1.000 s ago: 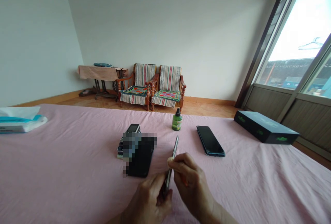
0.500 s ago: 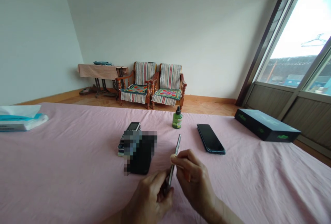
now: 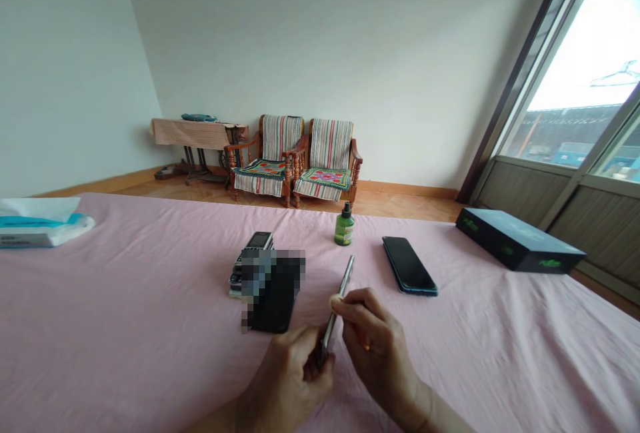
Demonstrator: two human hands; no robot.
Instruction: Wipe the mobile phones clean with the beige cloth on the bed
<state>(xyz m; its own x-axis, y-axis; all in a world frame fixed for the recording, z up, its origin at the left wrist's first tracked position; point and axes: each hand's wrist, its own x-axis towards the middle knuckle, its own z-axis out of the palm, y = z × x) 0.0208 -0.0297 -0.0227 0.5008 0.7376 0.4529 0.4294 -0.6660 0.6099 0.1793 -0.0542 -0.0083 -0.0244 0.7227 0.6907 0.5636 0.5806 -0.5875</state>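
Note:
Both my hands hold a thin silver phone (image 3: 343, 285) on edge above the pink tablecloth (image 3: 125, 326). My left hand (image 3: 287, 383) grips its near end, fingers curled round it. My right hand (image 3: 373, 343) pinches the phone's upper edge with fingertips about halfway along. A black phone (image 3: 273, 300) lies flat just left of my hands, partly blurred, beside a small stack of older phones (image 3: 253, 253).
A dark smartphone (image 3: 409, 265) lies to the right, and a small green bottle (image 3: 344, 226) stands behind it. A black flat box (image 3: 517, 241) sits at the right edge. A tissue pack (image 3: 37, 223) lies far left. Two striped armchairs (image 3: 300, 161) stand by the far wall.
The silver phone's far end has tilted slightly to the right. Both hands keep the same grip. The view has shifted a little.

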